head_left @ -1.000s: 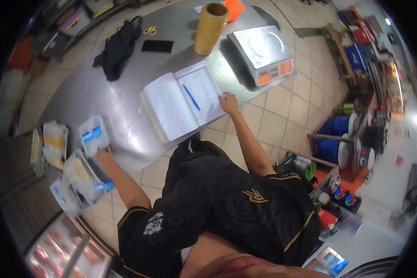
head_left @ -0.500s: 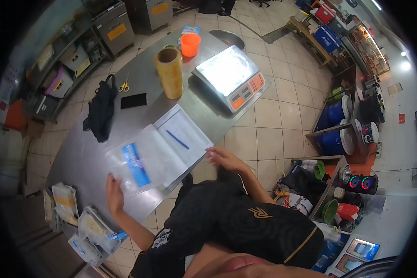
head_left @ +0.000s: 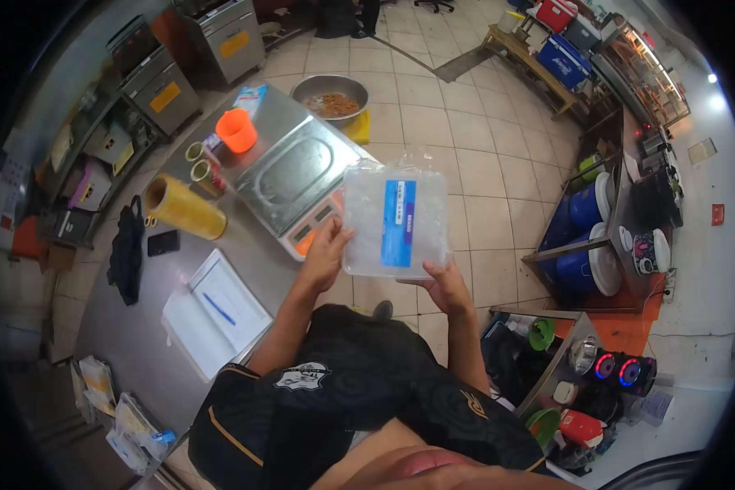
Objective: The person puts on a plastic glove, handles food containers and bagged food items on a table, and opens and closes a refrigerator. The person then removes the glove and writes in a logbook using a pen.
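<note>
A clear plastic package with a blue label hangs upright in front of my body, past the table's edge. My left hand grips its left side, and my right hand pinches its lower right corner. Just left of the package, a silver scale with an orange keypad sits on the metal table. An open notebook with a blue pen on it lies left of my left forearm.
A yellow film roll, an orange cup, a phone and a dark cloth are on the table. More packages lie at its near left corner. A metal bowl stands beyond the scale.
The package has moved right and up from over the notebook, and both hands now hold it. My right hand has come off the notebook's edge. The view has swung right.
</note>
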### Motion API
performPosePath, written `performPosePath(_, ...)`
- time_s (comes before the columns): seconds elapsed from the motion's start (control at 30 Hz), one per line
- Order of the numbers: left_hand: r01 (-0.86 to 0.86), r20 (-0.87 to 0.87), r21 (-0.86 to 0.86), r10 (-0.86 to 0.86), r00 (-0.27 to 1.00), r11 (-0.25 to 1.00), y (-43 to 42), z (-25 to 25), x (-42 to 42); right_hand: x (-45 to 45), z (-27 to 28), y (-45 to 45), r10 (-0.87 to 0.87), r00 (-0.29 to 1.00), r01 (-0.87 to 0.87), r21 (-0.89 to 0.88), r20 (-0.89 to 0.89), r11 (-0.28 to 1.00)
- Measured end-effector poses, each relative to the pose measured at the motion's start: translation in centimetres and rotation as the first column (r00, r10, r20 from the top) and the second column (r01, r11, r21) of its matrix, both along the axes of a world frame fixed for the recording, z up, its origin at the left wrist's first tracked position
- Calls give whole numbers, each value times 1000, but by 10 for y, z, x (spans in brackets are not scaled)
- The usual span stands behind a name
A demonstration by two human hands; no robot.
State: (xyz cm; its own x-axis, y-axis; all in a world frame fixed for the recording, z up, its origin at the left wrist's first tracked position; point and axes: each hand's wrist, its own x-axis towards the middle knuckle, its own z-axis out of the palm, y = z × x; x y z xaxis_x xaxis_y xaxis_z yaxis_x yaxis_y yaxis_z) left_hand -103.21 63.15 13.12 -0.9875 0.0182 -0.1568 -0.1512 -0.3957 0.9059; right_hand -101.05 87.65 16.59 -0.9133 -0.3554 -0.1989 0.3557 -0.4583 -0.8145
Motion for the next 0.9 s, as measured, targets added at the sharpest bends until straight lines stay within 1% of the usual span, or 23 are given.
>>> performPosePath(0.03,12,6,36,-12,1000,999,17,0,-20,-20,14,15,17,1000,-17,48,-10,999)
performPosePath(0.07,24,13,72,-25,1000,997,35,-2,-40,-42,15,32,24,1000,-23,28,-14,999)
performPosePath(0.1,44,29,59,-46,999,997,45,-3,-57,-65,13,48,33,999,-33,7,-14,999)
performPosePath(0.17,57,84,-11,-56,995,998,60,4,-94,-115,5,69,36,999,-36,-32,1,999)
performPosePath(0.23,49,167,-110,-30,986,993,74,9,-132,-172,-8,89,25,999,-23,-49,38,999)
performPosePath(0.33,-7,129,91,-5,992,996,91,-20,-204,-267,-36,117,27,998,-24,-46,52,999)
performPosePath(0.37,-33,134,113,17,991,993,94,-25,-229,-296,-43,124,-3,999,3,-7,34,1000)
performPosePath(0.43,-70,238,160,31,971,985,98,-56,-288,-357,-51,141,-54,998,55,70,-8,996)
performPosePath(0.5,-142,336,211,65,940,967,107,-98,-347,-409,-62,175,-100,993,91,119,67,989)
performPosePath(0.53,-102,358,92,63,932,990,112,-118,-379,-433,-68,194,-118,987,102,147,104,984)
performPosePath(0.6,-9,402,-132,62,914,991,127,-152,-435,-473,-84,238,-213,965,171,248,151,953)
performPosePath(0.63,43,404,-193,40,914,980,131,-159,-462,-496,-91,258,-260,953,210,287,152,935)
performPosePath(0.7,155,412,-316,-12,911,936,138,-169,-509,-535,-95,294,-282,940,208,335,192,919)
performPosePath(0.77,149,469,-249,-15,883,957,141,-182,-548,-577,-113,322,-341,917,244,385,206,890)
performPosePath(0.8,145,495,-215,-21,868,966,143,-189,-566,-600,-120,329,-361,901,246,401,241,882)
performPosePath(0.83,75,469,-168,12,883,983,143,-199,-579,-627,-127,334,-384,883,252,417,272,874)
performPosePath(0.87,71,517,-194,41,855,978,143,-211,-596,-655,-135,340,-413,862,265,431,295,862)
performPosePath(0.9,70,556,-221,67,829,973,142,-226,-617,-685,-147,344,-387,864,248,398,321,883)
